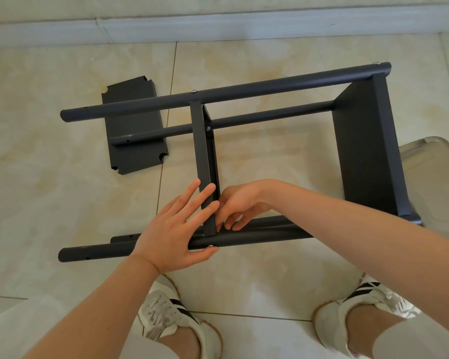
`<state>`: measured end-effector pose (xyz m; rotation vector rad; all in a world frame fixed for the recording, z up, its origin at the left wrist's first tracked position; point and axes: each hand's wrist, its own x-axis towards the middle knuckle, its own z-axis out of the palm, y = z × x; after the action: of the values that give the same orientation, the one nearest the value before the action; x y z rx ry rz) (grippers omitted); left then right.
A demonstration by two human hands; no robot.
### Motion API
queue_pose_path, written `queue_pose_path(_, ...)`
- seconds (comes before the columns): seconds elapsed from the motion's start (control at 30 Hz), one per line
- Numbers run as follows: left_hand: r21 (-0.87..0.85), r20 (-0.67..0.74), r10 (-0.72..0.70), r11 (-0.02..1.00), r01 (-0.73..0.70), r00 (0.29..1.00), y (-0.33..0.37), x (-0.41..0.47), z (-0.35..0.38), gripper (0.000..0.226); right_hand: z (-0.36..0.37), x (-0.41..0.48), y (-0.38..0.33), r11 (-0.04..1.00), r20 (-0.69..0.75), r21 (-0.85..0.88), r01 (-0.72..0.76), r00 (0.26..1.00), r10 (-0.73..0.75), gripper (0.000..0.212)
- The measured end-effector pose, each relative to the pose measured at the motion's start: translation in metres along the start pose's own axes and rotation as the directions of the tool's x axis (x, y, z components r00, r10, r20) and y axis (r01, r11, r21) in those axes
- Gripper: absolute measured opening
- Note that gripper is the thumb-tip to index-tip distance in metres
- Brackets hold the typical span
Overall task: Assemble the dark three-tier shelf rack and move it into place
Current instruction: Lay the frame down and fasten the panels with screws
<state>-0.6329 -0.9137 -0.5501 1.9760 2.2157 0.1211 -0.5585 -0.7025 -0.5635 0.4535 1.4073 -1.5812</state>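
Note:
The dark rack [244, 90] lies on its side on the tiled floor, four poles running left to right. An end shelf [366, 151] and a middle shelf [204, 151] are fixed between the poles. A third, loose shelf panel [138, 156] lies flat on the floor under the poles' left ends. My left hand [171, 234] rests across the near pole [94, 252] with straight fingers against the middle shelf's edge and its thumb by a screw head [211, 246]. My right hand [239, 203] reaches inside the same corner, fingertips pinched together; what they hold is hidden.
A clear plastic seat [430, 177] stands just behind the rack's right end. The wall's baseboard [218, 27] runs along the far side. My shoes, left [171, 317] and right [360, 307], stand right in front of the near pole.

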Motion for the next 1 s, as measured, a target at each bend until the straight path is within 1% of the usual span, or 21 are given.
queue_pose_path(0.07,-0.007,-0.006,0.003,1.000,-0.003,1.000,0.0002,-0.0001,0.0002,0.080,0.0025,0.0026,0.0001,0.999,-0.033,-0.043,-0.005,0.999,0.004,0.007)
queue_pose_path(0.13,-0.017,-0.008,0.002,1.000,-0.002,1.000,0.0004,0.0000,0.0004,0.080,0.0032,0.0039,0.0009,0.995,-0.075,-0.102,-0.019,0.997,0.012,0.011)
queue_pose_path(0.17,-0.020,-0.007,0.000,1.000,0.000,1.000,0.0004,0.0000,0.0004,0.080,0.0026,0.0038,0.0014,0.994,-0.079,-0.104,-0.025,0.997,0.017,0.014)
queue_pose_path(0.23,-0.018,-0.007,-0.001,1.000,0.000,1.000,0.0005,0.0002,0.0001,0.080,0.0007,0.0024,0.0026,0.998,-0.061,-0.061,-0.029,0.998,0.025,0.016)
queue_pose_path(0.37,-0.032,0.001,-0.006,0.999,0.006,1.000,0.0007,0.0003,-0.0007,0.080,0.0005,0.0031,0.0055,1.000,0.010,0.030,0.007,1.000,-0.007,0.007)
queue_pose_path(0.5,-0.033,-0.005,-0.010,0.999,0.010,1.000,0.0009,0.0001,-0.0008,0.079,0.0021,0.0040,0.0070,1.000,-0.036,-0.001,-0.018,0.999,0.018,0.011)
queue_pose_path(0.57,-0.030,-0.004,-0.007,1.000,0.007,1.000,0.0010,0.0003,-0.0002,0.079,0.0015,0.0035,0.0065,1.000,-0.047,0.014,-0.019,0.999,0.020,0.012)
queue_pose_path(0.7,-0.028,0.001,-0.006,1.000,0.006,1.000,0.0006,0.0008,0.0000,0.080,0.0013,0.0032,0.0065,0.998,0.004,0.063,0.015,1.000,-0.015,0.007)
queue_pose_path(0.83,-0.020,-0.004,-0.004,1.000,0.004,1.000,0.0001,0.0003,0.0000,0.079,0.0051,0.0054,0.0077,0.996,0.018,0.092,0.000,1.000,-0.002,0.007)
queue_pose_path(1.0,-0.028,-0.004,-0.006,1.000,0.005,1.000,0.0003,0.0002,-0.0004,0.080,0.0050,0.0056,0.0079,0.998,0.045,0.052,-0.034,0.998,0.032,0.017)
